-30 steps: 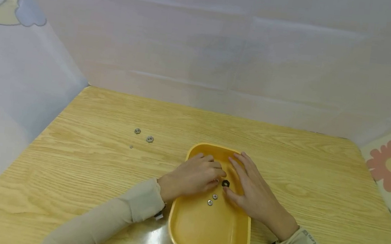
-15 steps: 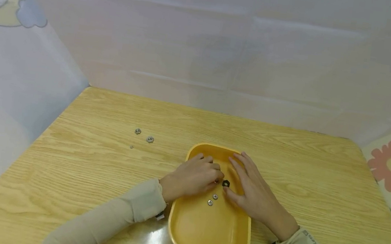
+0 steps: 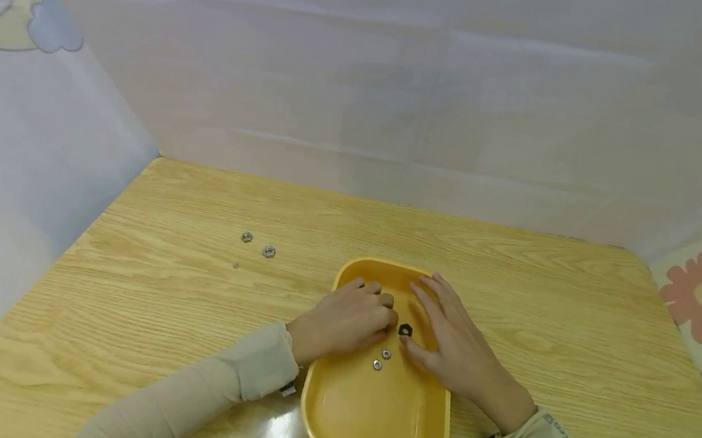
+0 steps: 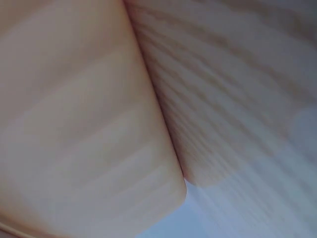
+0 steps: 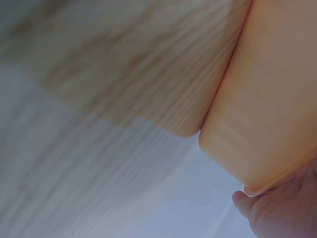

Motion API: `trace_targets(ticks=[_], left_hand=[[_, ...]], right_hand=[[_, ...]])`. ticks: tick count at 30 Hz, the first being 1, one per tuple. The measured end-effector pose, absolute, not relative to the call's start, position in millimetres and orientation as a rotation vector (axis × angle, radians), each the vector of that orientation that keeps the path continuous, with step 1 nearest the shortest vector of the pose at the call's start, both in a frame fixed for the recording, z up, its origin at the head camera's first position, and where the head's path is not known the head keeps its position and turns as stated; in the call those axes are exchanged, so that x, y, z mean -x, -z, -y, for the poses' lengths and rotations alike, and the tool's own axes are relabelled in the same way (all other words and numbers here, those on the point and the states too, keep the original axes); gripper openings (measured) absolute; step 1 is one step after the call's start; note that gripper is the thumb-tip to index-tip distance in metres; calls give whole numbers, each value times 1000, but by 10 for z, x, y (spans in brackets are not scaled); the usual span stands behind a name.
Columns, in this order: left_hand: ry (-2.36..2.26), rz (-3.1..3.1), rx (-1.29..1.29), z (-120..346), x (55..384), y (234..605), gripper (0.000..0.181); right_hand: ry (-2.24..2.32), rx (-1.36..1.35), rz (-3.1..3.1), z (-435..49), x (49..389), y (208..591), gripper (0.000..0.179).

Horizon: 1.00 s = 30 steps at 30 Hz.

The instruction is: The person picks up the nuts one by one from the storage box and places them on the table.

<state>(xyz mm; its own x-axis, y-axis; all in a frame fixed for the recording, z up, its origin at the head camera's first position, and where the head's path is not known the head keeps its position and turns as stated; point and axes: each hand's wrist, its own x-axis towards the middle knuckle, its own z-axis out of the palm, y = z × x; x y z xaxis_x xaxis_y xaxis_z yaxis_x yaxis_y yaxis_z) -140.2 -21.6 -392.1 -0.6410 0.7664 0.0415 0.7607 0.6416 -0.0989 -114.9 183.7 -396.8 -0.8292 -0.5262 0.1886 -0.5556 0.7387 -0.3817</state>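
Observation:
A yellow tray [image 3: 373, 429] stands on the wooden table, with two small silver nuts [image 3: 386, 355] and a larger black nut [image 3: 406, 330] on its floor. My left hand [image 3: 354, 319] reaches over the left rim, its fingers curled and pinching a small metal nut that they now almost wholly hide. Across the right rim lies my right hand [image 3: 457, 344], fingers spread and relaxed, the thumb tip right beside the black nut. In the right wrist view, part of that hand [image 5: 285, 210] shows at the tray's rim [image 5: 277, 186]. The left wrist view shows only the tray's outer wall [image 4: 99, 124] and the table.
Left of the tray, two silver nuts [image 3: 269, 252] and one tiny nut [image 3: 235, 265] lie on the table [image 3: 178, 315]. A pale sheet wall [image 3: 366, 103] rises behind the table, and printed walls stand at both sides.
The fingers of my left hand have curled in further and drawn slightly back from the black nut, covering the small nut seen at them earlier. My right hand and the tray stay put.

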Motion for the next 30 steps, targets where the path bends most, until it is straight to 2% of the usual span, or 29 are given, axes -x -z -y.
trace_targets(ticks=[21, 30], left_hand=[[218, 2797, 1251, 253, 1420, 3916, 6], [271, 2753, 1228, 291, 1454, 3835, 8]], right_hand=[[-676, -873, 2884, -1834, 1134, 3962, 72], [-652, -870, 2859, -1836, 1142, 3963, 74]])
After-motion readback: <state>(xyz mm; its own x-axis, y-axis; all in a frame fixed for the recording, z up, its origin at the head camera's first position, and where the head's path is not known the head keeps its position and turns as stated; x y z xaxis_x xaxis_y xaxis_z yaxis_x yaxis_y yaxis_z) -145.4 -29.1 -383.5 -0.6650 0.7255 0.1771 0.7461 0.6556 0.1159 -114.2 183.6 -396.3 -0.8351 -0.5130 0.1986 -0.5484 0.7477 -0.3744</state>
